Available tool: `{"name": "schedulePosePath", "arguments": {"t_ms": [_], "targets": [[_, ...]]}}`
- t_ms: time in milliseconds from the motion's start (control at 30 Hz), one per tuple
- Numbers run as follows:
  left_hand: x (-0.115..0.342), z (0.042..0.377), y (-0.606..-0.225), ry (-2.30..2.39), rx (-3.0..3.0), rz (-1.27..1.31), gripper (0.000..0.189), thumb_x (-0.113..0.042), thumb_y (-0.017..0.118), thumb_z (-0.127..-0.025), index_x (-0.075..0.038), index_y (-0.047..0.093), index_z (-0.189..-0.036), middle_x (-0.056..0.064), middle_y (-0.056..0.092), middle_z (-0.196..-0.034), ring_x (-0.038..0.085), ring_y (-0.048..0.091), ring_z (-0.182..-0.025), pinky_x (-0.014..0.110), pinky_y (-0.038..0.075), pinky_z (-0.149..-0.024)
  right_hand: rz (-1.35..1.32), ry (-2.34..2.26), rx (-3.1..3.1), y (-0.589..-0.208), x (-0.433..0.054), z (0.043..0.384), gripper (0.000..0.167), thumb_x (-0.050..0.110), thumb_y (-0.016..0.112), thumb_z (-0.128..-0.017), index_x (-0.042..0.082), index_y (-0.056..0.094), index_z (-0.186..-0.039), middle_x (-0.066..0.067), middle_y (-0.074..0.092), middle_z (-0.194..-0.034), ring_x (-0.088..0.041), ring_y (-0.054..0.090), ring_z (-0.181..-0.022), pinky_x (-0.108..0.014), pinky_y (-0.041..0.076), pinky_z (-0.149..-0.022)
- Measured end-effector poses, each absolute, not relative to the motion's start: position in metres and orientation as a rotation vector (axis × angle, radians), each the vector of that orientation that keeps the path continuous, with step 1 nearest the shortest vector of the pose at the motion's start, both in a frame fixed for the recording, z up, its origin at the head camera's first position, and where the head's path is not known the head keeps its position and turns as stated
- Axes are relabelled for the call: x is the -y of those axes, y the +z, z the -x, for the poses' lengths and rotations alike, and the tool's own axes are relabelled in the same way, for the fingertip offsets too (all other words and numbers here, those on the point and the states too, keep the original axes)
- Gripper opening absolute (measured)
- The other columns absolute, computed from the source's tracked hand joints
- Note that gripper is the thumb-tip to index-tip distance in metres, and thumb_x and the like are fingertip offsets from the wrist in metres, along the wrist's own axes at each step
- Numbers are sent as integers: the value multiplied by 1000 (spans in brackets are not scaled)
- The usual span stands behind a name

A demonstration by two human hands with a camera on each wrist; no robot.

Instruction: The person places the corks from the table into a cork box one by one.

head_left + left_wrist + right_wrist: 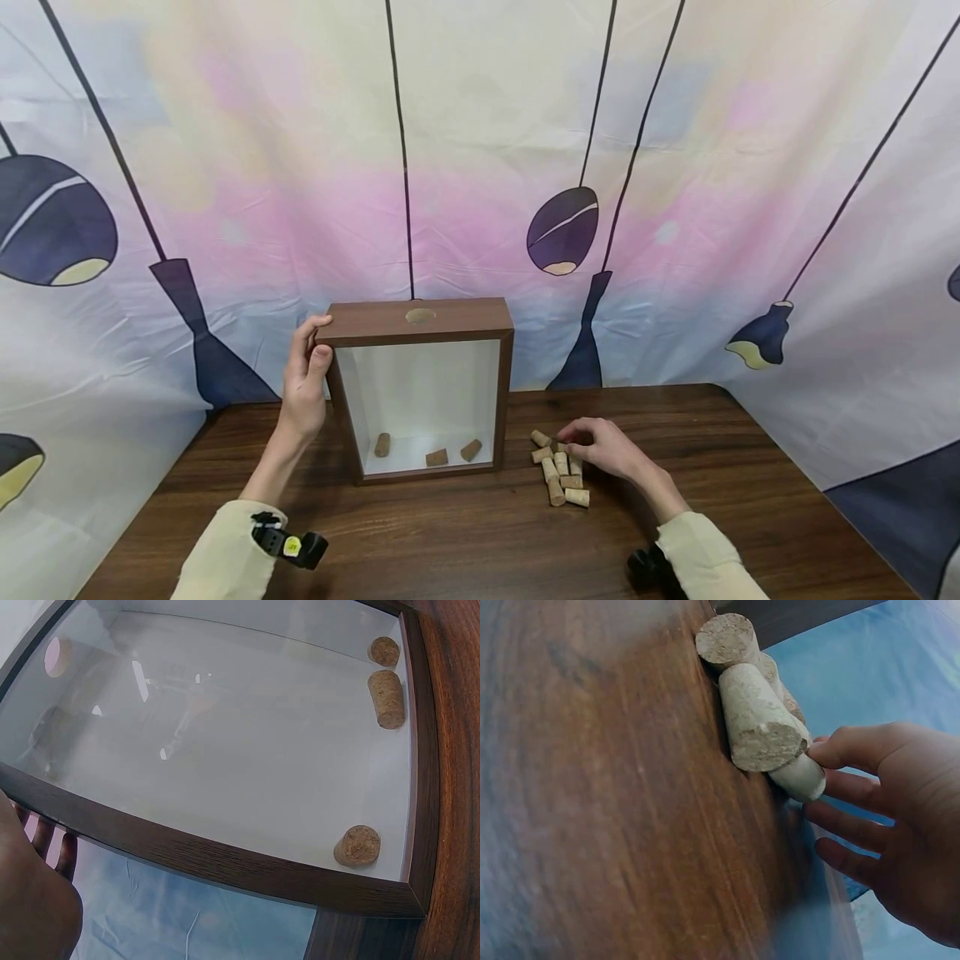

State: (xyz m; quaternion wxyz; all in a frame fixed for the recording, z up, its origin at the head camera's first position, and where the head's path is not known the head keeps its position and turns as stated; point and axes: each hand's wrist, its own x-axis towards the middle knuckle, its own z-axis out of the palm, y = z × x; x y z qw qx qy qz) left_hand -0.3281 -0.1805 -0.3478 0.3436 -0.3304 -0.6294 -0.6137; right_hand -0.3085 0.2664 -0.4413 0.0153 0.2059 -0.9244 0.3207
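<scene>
A brown wooden shadow box [422,327] with a clear front and a slot on top stands upright on the table. Its upper left corner is held by my left hand [306,392], thumb at the front edge and fingers round the side. Inside lie three corks, one of them a cork [382,445] at the left; the same corks show in the left wrist view [387,699]. My right hand [611,450] is at a small pile of corks [555,468] to the right of the box. Its thumb and fingers pinch a pale cork [799,778] at the pile's edge.
The dark wooden table [420,542] runs back to a hanging fabric backdrop [480,167] printed with lamps. The box stands near the table's back edge, close to the fabric. A camera strap [288,542] is on my left wrist.
</scene>
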Motion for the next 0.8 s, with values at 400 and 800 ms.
{"name": "schedulePosePath", "arguments": {"t_ms": [400, 800], "targets": [[182, 329, -349, -1581, 1641, 858, 45, -23, 40, -108, 7, 38, -142, -10, 41, -116, 10, 33, -89, 25, 23, -82, -590, 996, 2806, -439, -263, 308, 15, 13, 66, -94, 13, 74, -107, 1, 66, -101, -12, 61, -88, -25, 51, -73], [181, 328, -349, -1599, 1645, 835, 44, -22, 41, -108, 6, 39, -142, -9, 42, -122, 10, 34, -92, 25, 24, -82, -558, 978, 2715, -411, -264, 308, 19, 15, 67, -94, 11, 74, -111, 5, 65, -98, -8, 59, -84, -26, 50, -74]]}}
